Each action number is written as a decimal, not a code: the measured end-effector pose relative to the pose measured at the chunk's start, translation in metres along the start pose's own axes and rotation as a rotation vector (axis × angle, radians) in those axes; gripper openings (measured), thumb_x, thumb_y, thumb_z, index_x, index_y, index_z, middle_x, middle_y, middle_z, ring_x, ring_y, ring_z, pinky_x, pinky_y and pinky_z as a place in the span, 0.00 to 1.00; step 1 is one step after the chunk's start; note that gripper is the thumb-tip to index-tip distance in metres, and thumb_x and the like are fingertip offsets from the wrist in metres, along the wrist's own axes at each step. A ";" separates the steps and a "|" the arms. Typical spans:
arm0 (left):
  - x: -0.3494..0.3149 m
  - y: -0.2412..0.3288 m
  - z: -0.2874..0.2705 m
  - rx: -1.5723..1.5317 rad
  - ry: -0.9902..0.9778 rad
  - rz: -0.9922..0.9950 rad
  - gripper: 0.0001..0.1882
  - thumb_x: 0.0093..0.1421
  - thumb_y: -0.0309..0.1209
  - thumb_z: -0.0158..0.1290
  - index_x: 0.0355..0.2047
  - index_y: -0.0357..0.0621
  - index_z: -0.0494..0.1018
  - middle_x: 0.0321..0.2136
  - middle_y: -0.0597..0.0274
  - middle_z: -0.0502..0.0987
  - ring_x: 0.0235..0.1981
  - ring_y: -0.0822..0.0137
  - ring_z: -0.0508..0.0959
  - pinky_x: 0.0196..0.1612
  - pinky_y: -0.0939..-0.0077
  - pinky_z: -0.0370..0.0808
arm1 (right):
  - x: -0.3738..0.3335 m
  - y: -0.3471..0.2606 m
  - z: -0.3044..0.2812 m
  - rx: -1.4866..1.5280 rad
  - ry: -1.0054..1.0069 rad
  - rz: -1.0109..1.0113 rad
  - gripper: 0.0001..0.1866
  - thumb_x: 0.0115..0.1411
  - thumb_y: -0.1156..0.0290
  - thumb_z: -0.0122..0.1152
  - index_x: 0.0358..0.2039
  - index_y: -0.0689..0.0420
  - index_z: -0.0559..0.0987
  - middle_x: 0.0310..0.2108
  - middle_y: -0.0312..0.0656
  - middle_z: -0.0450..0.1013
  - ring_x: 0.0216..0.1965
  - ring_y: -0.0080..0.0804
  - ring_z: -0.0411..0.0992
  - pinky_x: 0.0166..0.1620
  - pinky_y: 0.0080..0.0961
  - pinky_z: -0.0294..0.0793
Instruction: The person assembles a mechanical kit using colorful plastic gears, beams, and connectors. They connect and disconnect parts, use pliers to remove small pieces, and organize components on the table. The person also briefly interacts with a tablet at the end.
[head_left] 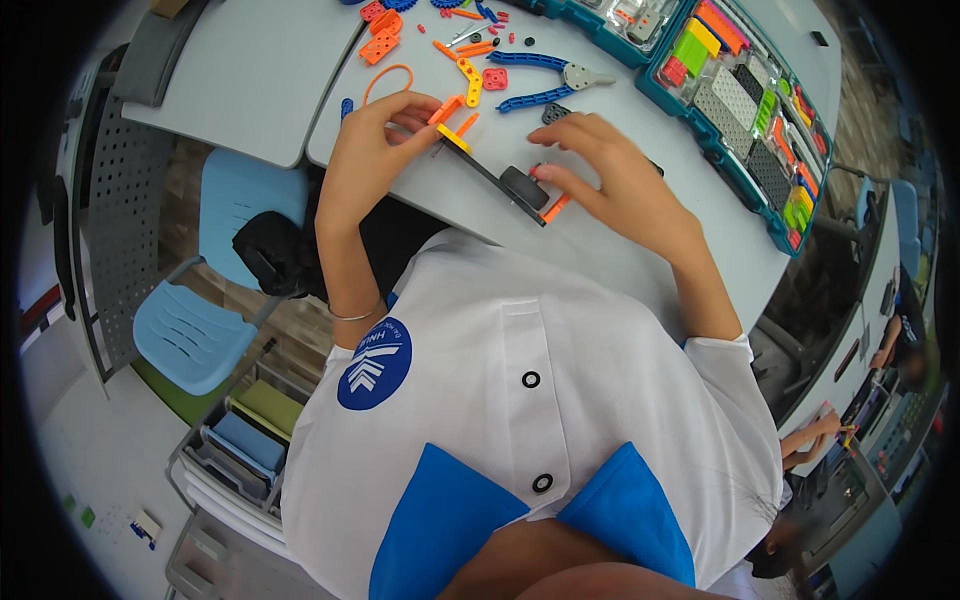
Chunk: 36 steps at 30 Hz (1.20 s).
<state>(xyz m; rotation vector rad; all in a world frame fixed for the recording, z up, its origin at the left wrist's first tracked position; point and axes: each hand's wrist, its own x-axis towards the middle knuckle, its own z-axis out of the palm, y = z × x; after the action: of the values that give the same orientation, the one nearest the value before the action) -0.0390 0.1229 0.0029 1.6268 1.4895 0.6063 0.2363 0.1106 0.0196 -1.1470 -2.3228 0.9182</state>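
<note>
In the head view, the left hand (372, 148), in the upper middle of the frame, pinches the near end of a small construction-kit assembly (490, 172), a black strip with a yellow tip, orange plastic pieces and a black wheel, which lies on the grey table (600, 250). The right hand (610, 170), just right of centre, rests its fingertips at the assembly's other end, by the black wheel (523, 186) and an orange strip (556, 207); its fingers are spread and close on nothing. The two hands stand apart, with the assembly between them. Above them lie blue-handled pliers (545, 80) and scattered orange and yellow plastic parts (468, 75). At the upper right sits a teal parts case (740, 90) with coloured pieces in compartments. A pale blue chair (190, 335) stands at the left.
</note>
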 end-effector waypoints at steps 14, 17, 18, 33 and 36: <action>-0.011 0.009 0.025 -0.247 0.493 0.037 0.16 0.65 0.35 0.54 0.48 0.38 0.74 0.39 0.58 0.80 0.37 0.70 0.80 0.39 0.78 0.75 | 0.009 0.011 -0.006 0.576 -0.060 0.319 0.10 0.65 0.71 0.58 0.39 0.66 0.78 0.27 0.37 0.74 0.29 0.22 0.72 0.39 0.20 0.74; -0.027 0.023 0.021 -0.498 0.241 -0.090 0.18 0.67 0.37 0.51 0.50 0.36 0.71 0.38 0.55 0.80 0.36 0.69 0.81 0.36 0.79 0.75 | 0.008 0.007 -0.011 0.667 0.070 0.286 0.08 0.65 0.72 0.58 0.39 0.65 0.79 0.31 0.37 0.75 0.31 0.21 0.73 0.39 0.19 0.75; -0.031 0.026 0.020 -0.602 0.088 -0.116 0.18 0.68 0.39 0.50 0.50 0.36 0.71 0.38 0.55 0.80 0.36 0.69 0.81 0.35 0.79 0.75 | 0.008 0.004 -0.011 0.702 0.101 0.279 0.08 0.65 0.73 0.59 0.39 0.65 0.79 0.32 0.38 0.75 0.33 0.21 0.73 0.39 0.19 0.76; -0.021 0.031 0.039 -0.748 0.036 -0.048 0.19 0.73 0.37 0.38 0.49 0.33 0.71 0.32 0.57 0.79 0.34 0.72 0.80 0.36 0.81 0.78 | 0.011 0.013 -0.014 0.368 0.256 0.121 0.08 0.59 0.78 0.62 0.40 0.62 0.78 0.39 0.41 0.74 0.40 0.31 0.76 0.44 0.26 0.79; -0.018 0.022 0.035 -0.697 0.219 -0.016 0.21 0.72 0.36 0.34 0.48 0.32 0.71 0.25 0.62 0.74 0.24 0.75 0.74 0.30 0.82 0.71 | 0.011 0.019 -0.005 0.143 0.185 0.024 0.08 0.58 0.78 0.63 0.38 0.62 0.78 0.38 0.43 0.73 0.39 0.34 0.76 0.42 0.27 0.78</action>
<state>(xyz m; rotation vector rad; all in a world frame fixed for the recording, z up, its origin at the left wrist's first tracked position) -0.0016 0.0982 0.0053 1.0261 1.2347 1.1703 0.2437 0.1303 0.0105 -1.1515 -2.0659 0.9290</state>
